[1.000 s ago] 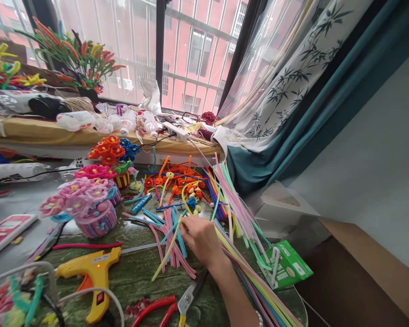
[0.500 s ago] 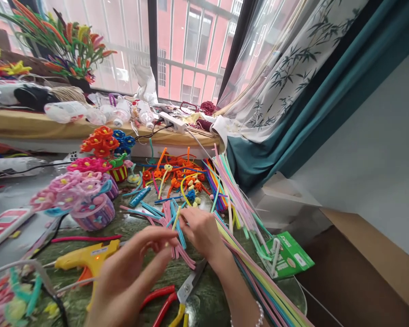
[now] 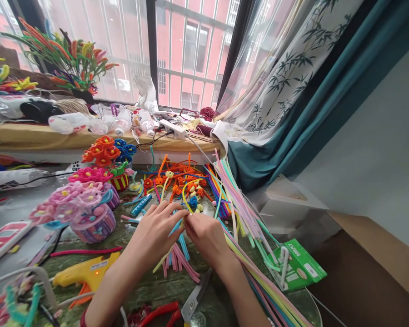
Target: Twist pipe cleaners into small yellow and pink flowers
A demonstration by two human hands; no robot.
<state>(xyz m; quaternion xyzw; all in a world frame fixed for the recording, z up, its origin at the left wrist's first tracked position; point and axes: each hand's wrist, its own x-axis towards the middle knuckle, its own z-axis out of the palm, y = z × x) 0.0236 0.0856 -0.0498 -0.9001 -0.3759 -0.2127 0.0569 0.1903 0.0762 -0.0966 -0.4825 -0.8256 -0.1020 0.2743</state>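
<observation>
My left hand [image 3: 158, 231] and my right hand [image 3: 207, 238] meet above the table with their fingertips pinched together. Between them is a thin yellow pipe cleaner [image 3: 161, 262], one end of which sticks out below my left hand; the rest is mostly hidden by fingers. Beneath my hands lies a bunch of cut pink and blue pipe cleaners [image 3: 183, 265], partly covered. Scissors [image 3: 192, 302] with red and yellow handles rest in front of my right forearm. A yellow glue gun [image 3: 85, 272] with a lit orange light lies left of my left forearm.
Long pastel pipe cleaners [image 3: 259, 272] run along the right side, beside a green box [image 3: 298, 265]. Finished pink flower pots [image 3: 92, 222] stand at left. Orange flower pieces [image 3: 180, 172] are heaped behind my hands. A blue tube [image 3: 141, 205] lies near them.
My left hand has moved forward and right, joining my right hand at the yellow pipe cleaner. Its fingers, apart before, are now pinched. The view has tilted up slightly.
</observation>
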